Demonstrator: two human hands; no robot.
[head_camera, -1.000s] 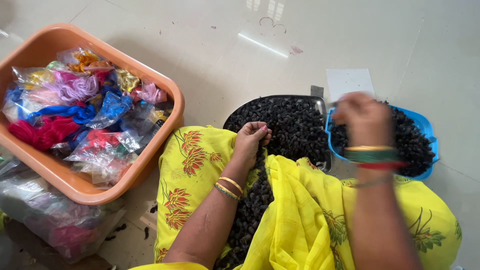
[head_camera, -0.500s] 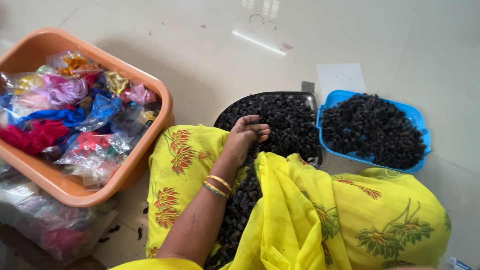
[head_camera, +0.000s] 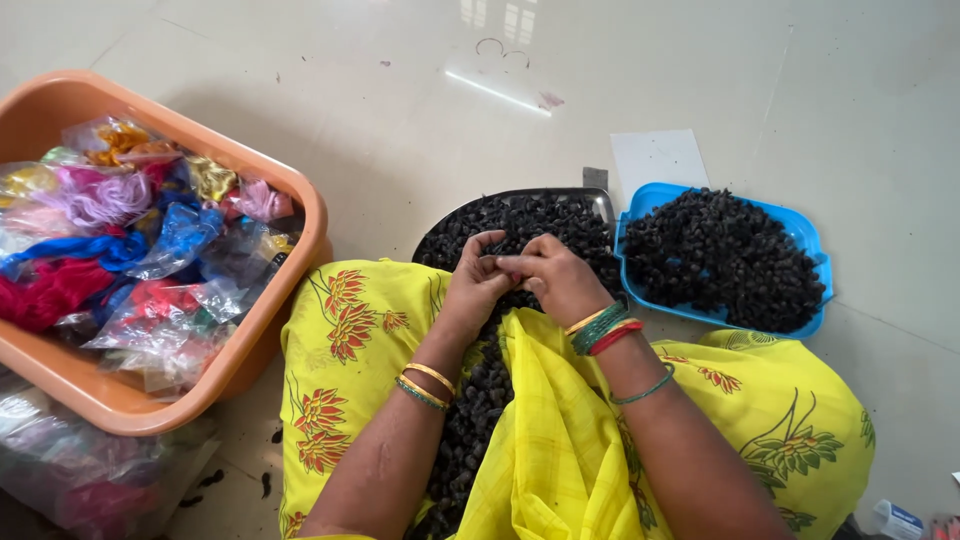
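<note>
**Both hands meet over the dark tray**

My left hand (head_camera: 478, 285) and right hand (head_camera: 556, 280) come together above the dark tray (head_camera: 600, 203) in my lap, fingers pinched narrow on one of the small black pieces (head_camera: 520, 225), so strays drop back into the heap. The blue tub (head_camera: 812, 245) sits just right of the tray, within reach; the orange basin (head_camera: 300, 205) of bagged coloured threads (head_camera: 120, 235) stands left of it.

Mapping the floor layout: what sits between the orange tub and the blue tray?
In the head view, the dark tray heaped with black pieces, both hands working over it, lies between orange tub and blue tray.
</note>
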